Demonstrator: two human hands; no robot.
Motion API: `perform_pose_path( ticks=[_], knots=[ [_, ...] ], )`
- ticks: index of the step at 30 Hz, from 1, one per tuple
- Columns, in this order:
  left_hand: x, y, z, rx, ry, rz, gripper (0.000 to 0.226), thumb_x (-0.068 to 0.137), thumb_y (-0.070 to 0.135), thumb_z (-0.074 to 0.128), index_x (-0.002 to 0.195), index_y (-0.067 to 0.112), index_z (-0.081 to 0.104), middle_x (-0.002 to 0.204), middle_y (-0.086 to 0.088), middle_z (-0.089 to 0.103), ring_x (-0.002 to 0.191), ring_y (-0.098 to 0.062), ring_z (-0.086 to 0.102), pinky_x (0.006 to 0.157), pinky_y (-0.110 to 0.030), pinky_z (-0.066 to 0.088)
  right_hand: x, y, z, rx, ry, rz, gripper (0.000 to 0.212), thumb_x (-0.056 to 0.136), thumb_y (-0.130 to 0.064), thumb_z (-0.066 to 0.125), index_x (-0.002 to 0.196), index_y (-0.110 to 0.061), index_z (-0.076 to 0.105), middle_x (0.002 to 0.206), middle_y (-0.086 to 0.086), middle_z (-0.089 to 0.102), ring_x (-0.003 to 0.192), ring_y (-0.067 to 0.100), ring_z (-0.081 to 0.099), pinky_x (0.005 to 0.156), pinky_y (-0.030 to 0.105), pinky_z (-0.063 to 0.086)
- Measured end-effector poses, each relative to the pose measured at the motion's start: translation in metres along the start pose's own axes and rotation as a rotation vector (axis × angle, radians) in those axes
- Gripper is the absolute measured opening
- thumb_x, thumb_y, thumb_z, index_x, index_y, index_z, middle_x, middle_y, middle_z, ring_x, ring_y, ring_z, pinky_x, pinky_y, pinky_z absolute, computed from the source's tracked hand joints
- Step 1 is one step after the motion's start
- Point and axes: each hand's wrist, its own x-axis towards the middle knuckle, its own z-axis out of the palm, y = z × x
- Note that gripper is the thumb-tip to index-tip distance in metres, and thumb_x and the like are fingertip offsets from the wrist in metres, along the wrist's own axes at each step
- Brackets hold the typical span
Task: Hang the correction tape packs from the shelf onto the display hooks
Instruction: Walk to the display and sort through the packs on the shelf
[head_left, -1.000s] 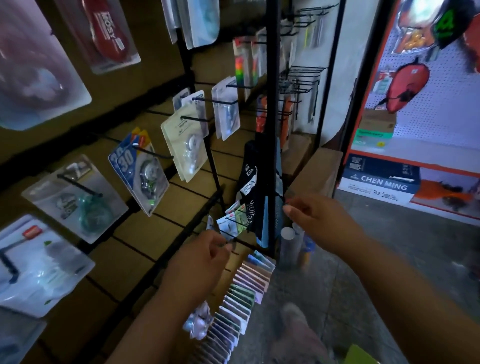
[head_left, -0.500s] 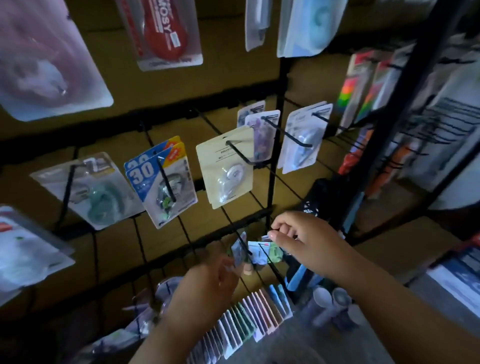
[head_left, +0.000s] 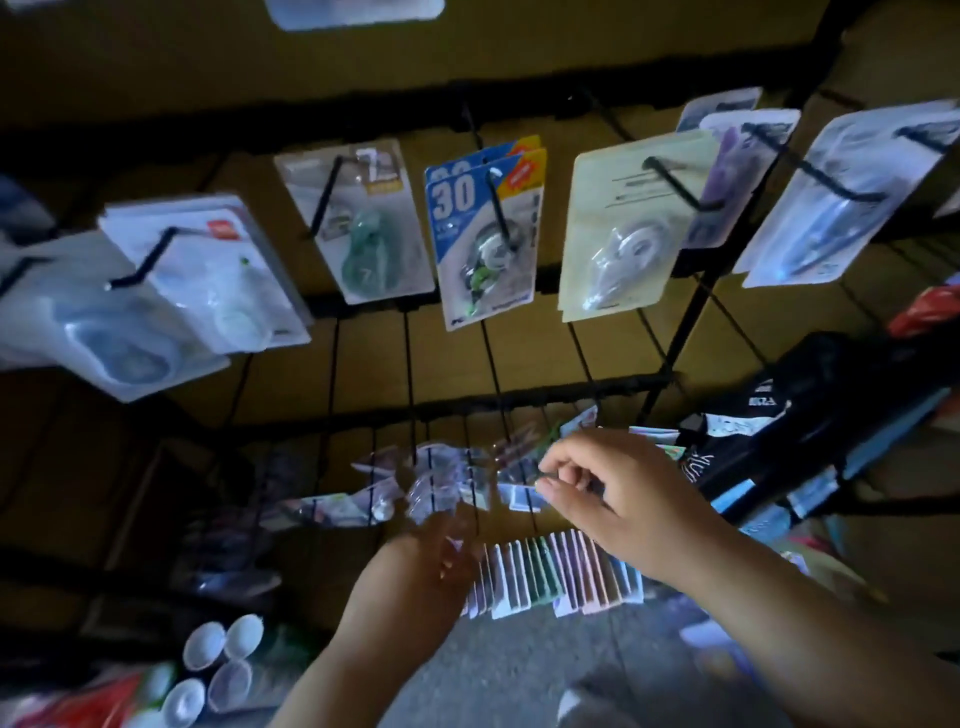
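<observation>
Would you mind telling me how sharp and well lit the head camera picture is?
Head view: dim overall, darkest at the lower left; the left hand and small packs near it are motion-blurred; the blue "30" pack reads clearly; wide-angle distortion fans the hanging packs outward.

Dim light fell on a brown panel wall behind a black wire grid beyond the hands. Below the hands lay grey concrete floor.

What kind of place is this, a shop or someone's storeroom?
Most likely a stationery shop. Carded correction tape packs, like the blue "30" pack and a cream pack, hang on black display hooks of a wire rack, with a row of small packets below.
</observation>
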Motion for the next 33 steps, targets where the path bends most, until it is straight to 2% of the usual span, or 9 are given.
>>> perform_pose_path(
  ticks=[5, 14, 20, 29, 33],
  knots=[
    [-0.019, -0.058, 0.010, -0.023, 0.032, -0.076, 0.012, 0.089, 0.029, 0.062, 0.098, 0.024, 0.066, 0.087, 0.000, 0.072, 0.083, -0.024, 0.067, 0.074, -0.039, 0.054, -0.008, -0.009, 0.064, -0.046, -0.083, -0.056, 0.027, 0.085, -0.044, 0.057, 0.090, -0.018, 0.066, 0.077, -0.007, 0.059, 0.072, 0.012, 0.056, 0.063, 0.035, 0.048],
    [-0.017, -0.174, 0.071, 0.038, 0.039, -0.141, 0.011, 0.092, 0.027, 0.057, 0.099, 0.021, 0.063, 0.096, 0.000, 0.072, 0.092, -0.024, 0.066, 0.077, -0.036, 0.051, -0.010, 0.026, 0.207, -0.074, -0.151, -0.131, 0.028, 0.087, -0.045, 0.059, 0.100, -0.019, 0.064, 0.081, -0.014, 0.052, 0.077, 0.008, 0.050, 0.068, 0.028, 0.043],
    [-0.001, -0.257, 0.123, 0.049, 0.077, -0.180, 0.012, 0.094, 0.030, 0.056, 0.100, 0.021, 0.061, 0.099, 0.001, 0.072, 0.091, -0.023, 0.065, 0.073, -0.034, 0.050, -0.011, 0.063, 0.302, -0.043, -0.178, -0.171, 0.042, 0.081, -0.058, 0.042, 0.092, -0.023, 0.063, 0.078, -0.010, 0.059, 0.074, 0.011, 0.056, 0.065, 0.036, 0.050],
    [0.038, -0.361, 0.203, 0.067, 0.111, -0.212, 0.016, 0.095, 0.032, 0.054, 0.105, 0.023, 0.063, 0.100, 0.003, 0.072, 0.092, -0.019, 0.066, 0.074, -0.034, 0.052, -0.024, 0.126, 0.426, -0.023, -0.243, -0.214, 0.030, 0.083, -0.049, 0.057, 0.093, -0.022, 0.063, 0.077, -0.013, 0.053, 0.072, 0.007, 0.052, 0.065, 0.032, 0.046],
    [0.055, -0.399, 0.230, 0.105, 0.148, -0.245, 0.020, 0.096, 0.036, 0.052, 0.107, 0.024, 0.063, 0.102, 0.002, 0.071, 0.090, -0.019, 0.066, 0.065, -0.027, 0.045, -0.022, 0.153, 0.468, -0.064, -0.266, -0.260, 0.029, 0.085, -0.047, 0.059, 0.095, -0.020, 0.064, 0.081, -0.007, 0.059, 0.076, 0.009, 0.052, 0.067, 0.029, 0.042]
  ],
)
